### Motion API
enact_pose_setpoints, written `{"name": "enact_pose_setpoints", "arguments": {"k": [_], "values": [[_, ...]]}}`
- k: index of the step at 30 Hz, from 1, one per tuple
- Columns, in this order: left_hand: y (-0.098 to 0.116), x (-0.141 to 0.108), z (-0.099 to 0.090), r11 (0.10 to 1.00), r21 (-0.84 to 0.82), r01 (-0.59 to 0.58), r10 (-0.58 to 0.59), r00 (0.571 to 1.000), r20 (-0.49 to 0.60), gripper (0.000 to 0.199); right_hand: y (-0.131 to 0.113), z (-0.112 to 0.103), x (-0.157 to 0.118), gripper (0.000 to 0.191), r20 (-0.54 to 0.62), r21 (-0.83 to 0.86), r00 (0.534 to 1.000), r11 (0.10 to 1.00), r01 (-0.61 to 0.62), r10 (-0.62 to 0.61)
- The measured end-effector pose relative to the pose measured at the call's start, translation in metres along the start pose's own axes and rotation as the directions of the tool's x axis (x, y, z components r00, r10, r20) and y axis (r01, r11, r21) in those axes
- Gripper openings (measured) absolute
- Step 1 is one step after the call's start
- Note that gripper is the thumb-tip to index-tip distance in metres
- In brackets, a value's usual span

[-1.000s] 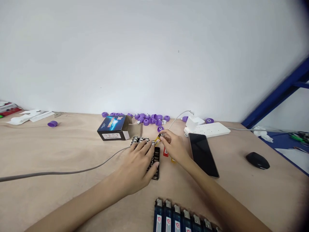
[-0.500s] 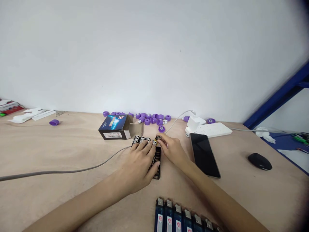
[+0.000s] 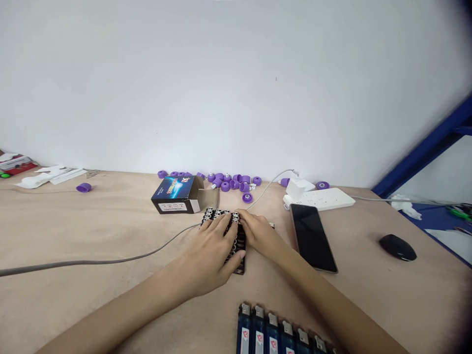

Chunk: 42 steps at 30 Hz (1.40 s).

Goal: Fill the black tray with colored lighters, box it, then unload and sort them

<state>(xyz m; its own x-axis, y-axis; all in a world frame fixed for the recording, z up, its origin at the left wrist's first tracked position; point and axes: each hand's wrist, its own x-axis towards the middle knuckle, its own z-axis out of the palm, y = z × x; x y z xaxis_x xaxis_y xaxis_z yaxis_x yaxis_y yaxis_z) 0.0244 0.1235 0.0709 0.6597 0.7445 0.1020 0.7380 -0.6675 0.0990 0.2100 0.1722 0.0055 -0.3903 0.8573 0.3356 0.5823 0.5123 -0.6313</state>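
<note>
Under my left hand (image 3: 212,250) is a black slotted tray (image 3: 241,268), partly filled with rows of small black pieces with shiny ringed tops (image 3: 208,213). The left fingers lie spread across these rows, and the thumb rests near the tray's right edge. My right hand (image 3: 261,236) is at the tray's far right corner, its fingertips together against the end of the nearest row. Whatever those fingers pinch is hidden. A small light-coloured bit (image 3: 272,225) shows just beyond the right hand; I cannot tell whether it is held.
A dark blue open box (image 3: 173,194) stands behind the tray, near scattered purple caps (image 3: 225,186). To the right are a phone (image 3: 313,238), a white power strip (image 3: 328,198) and a black mouse (image 3: 397,247). Several blue lighters (image 3: 259,329) lie in front. A grey cable (image 3: 110,262) crosses left.
My right fingertips have closed in at the tray's corner, and the small dark piece with a round metal top between them is now out of sight. My left hand has barely moved.
</note>
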Motion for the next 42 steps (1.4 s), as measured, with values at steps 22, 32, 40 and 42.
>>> {"name": "enact_pose_setpoints", "arguments": {"k": [22,32,40,42], "values": [[-0.047,0.002,0.018,0.98,-0.008,-0.197,0.197,0.98,0.026,0.124,-0.028,-0.005,-0.006,0.117,0.257,0.122,0.966,0.992,-0.012,-0.019],[-0.014,-0.028,-0.024,0.93,-0.078,-0.36,0.33,0.907,-0.262,0.099,-0.054,-0.059,-0.039,0.101,0.045,0.231,0.998,0.973,0.021,-0.032],[0.023,-0.091,0.047,0.792,-0.14,-0.595,0.47,0.739,-0.482,0.006,-0.026,-0.054,-0.203,0.084,0.046,-0.07,0.978,0.977,-0.199,0.203],[0.011,-0.101,0.065,0.828,-0.244,-0.505,0.386,0.829,-0.405,0.026,-0.018,-0.043,-0.236,0.102,0.061,-0.159,0.979,0.97,-0.185,0.197]]}}
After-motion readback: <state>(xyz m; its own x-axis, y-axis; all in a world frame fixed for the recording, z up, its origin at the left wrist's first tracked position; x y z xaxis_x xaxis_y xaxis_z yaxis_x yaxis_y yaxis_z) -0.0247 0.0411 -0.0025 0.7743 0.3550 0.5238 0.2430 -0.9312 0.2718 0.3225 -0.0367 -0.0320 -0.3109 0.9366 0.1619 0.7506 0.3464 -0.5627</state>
